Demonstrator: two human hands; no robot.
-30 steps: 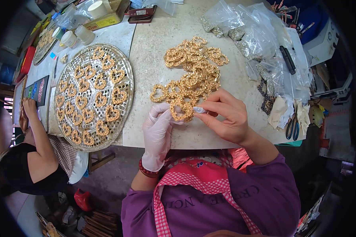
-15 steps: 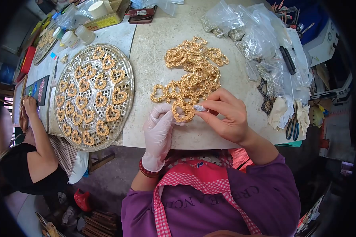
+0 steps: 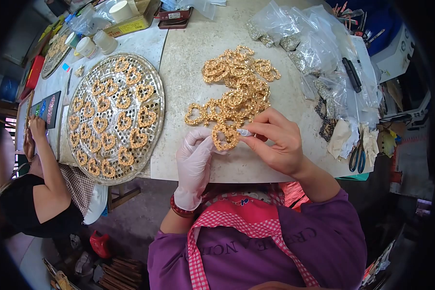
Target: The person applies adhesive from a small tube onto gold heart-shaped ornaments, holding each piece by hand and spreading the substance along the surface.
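My left hand (image 3: 194,157), in a white glove, is closed on a gold, heart-shaped openwork ornament (image 3: 225,138) with a bumpy surface. It holds the piece just above the table, in front of a pile of similar gold ornaments (image 3: 241,92). Bare and pinched, my right hand (image 3: 277,141) has its fingertips at the ornament's right edge. A small whitish, pointed shape shows at those fingertips; whether it is a nail or a held item I cannot tell. To the left, a round perforated metal tray (image 3: 155,130) carries several gold heart pieces laid out apart.
Plastic bags (image 3: 319,48) of small glittering bits lie at the right, with scissors (image 3: 357,157) and a black pen-like item (image 3: 351,75) near them. Cups (image 3: 86,47) stand behind the tray. At far left, a co-worker's hand (image 3: 36,126) is by a dark tray of coloured bits (image 3: 48,110).
Almost nothing differs. The heart ornament in my left hand has turned or shifted very slightly, while my right hand keeps its pinch at the edge.
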